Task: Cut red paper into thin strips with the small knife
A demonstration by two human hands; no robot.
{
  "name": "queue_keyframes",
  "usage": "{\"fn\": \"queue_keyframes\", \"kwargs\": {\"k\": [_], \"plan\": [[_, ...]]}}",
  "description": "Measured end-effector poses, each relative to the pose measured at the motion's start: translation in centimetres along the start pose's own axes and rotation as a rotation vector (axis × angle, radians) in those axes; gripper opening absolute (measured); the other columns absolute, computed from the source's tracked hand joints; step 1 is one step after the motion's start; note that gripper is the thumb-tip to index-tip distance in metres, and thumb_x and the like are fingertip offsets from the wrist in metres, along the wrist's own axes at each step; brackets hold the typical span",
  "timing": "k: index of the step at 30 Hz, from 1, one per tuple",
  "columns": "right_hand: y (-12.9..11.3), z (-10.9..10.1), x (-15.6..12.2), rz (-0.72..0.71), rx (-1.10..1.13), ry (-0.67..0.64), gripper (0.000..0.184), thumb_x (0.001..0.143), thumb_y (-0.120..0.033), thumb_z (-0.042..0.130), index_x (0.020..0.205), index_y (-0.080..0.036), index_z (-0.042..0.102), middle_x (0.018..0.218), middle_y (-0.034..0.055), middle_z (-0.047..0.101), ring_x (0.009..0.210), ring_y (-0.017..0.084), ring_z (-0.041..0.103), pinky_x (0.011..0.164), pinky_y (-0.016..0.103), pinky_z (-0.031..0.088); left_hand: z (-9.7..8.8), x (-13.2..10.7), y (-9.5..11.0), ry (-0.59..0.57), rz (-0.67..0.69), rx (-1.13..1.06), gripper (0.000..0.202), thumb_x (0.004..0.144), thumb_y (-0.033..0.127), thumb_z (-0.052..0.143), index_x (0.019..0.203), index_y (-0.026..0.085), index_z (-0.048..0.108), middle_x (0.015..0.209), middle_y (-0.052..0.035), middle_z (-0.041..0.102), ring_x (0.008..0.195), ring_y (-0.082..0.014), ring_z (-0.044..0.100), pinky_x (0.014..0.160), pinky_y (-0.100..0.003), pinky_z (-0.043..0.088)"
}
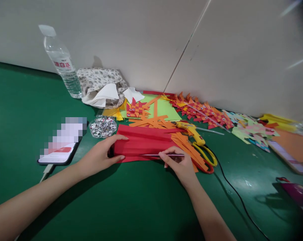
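Forearms: the person's bare left forearm (51, 190) and bare right forearm (209, 207), both reaching toward the red paper sheet from its near side.
Sheet: a rectangular red paper sheet with lengthwise creases (143, 144), lying on a smooth green tabletop (116, 207) between the two hands; landmark for all places below.
Left hand: the left hand (103, 154) at the sheet's left end, thumb and index finger apart upon the paper; whether the hidden fingers close beneath it cannot be told.
Right hand: the right hand (180, 167) over the sheet's right near corner, fingertips together, pinching the tool.
Tool: a slender, dark, shiny rod (151, 155), laid along the sheet's near edge.
Strips: flat orange paper strips (188, 150), heaped beyond and right of the sheet.
Glue gun: a yellow plastic glue gun (191, 130) just beyond the sheet's right end.
Loop handles: one yellow (214, 159), one red, right of the sheet.
Eyes: black-and-white craft eyes in a clear container (102, 126), beside the sheet's far left corner.
Phone: a dark-edged smartphone (63, 144), left of the sheet, its screen partly blurred.
Woven pieces: red-and-orange checkered paper figures (203, 112), beyond the sheet to the right.
Bottle: a clear plastic water bottle (62, 63), beyond the sheet to the left.
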State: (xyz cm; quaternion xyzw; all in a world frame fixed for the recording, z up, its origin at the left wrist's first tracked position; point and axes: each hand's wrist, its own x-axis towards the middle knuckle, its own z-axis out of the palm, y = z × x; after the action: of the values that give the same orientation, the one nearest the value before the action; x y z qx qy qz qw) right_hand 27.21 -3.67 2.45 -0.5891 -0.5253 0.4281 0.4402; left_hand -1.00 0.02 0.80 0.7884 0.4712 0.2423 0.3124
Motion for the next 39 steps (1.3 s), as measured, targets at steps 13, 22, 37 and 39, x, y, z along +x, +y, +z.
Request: {"fn": "queue_keyframes", "kwargs": {"k": [13, 22, 37, 39], "plan": [[-0.4, 0.1, -0.1, 0.027, 0.025, 0.029, 0.03, 0.067, -0.045, 0.08, 0.067, -0.018, 0.066, 0.058, 0.0011, 0.064, 0.045, 0.011, 0.052, 0.045, 0.024, 0.043, 0.4, -0.8, 0.5, 0.349, 0.323, 0.384, 0.057, 0.081, 0.033, 0.068, 0.132, 0.028, 0.044, 0.138, -0.0118, 0.033, 0.131, -0.032, 0.038, 0.107, -0.047, 0.04], [-0.4, 0.1, -0.2, 0.035, 0.027, 0.002, 0.028, 0.067, -0.043, 0.08, 0.067, -0.019, 0.066, 0.056, -0.0014, 0.06, 0.046, 0.011, 0.052, 0.047, 0.024, 0.042, 0.6, -0.5, 0.3, 0.034, 0.496, 0.455, 0.05, 0.095, 0.029, 0.051, 0.143, 0.028, 0.038, 0.145, -0.0055, 0.047, 0.132, -0.0238, 0.044, 0.112, -0.045, 0.031], [-0.3, 0.1, 0.0, 0.027, 0.047, -0.002, 0.027, 0.069, -0.041, 0.079, 0.068, -0.019, 0.065, 0.056, -0.0017, 0.061, 0.045, 0.01, 0.052, 0.046, 0.022, 0.042, 0.7, -0.2, -1.2, 0.015, 0.493, 0.479, 0.041, 0.099, 0.024, 0.04, 0.138, 0.034, 0.049, 0.139, 0.0003, 0.056, 0.121, -0.0196, 0.056, 0.103, -0.039, 0.042], [-0.2, 0.0, 0.1, 0.008, 0.076, 0.028, 0.027, 0.069, -0.04, 0.079, 0.067, -0.018, 0.063, 0.055, -0.0019, 0.061, 0.043, 0.009, 0.051, 0.044, 0.021, 0.04, 0.7, -0.2, -1.3, -0.001, 0.492, 0.484, 0.041, 0.099, 0.023, 0.039, 0.138, 0.034, 0.049, 0.14, 0.0002, 0.055, 0.122, -0.0202, 0.055, 0.101, -0.039, 0.044]]}}
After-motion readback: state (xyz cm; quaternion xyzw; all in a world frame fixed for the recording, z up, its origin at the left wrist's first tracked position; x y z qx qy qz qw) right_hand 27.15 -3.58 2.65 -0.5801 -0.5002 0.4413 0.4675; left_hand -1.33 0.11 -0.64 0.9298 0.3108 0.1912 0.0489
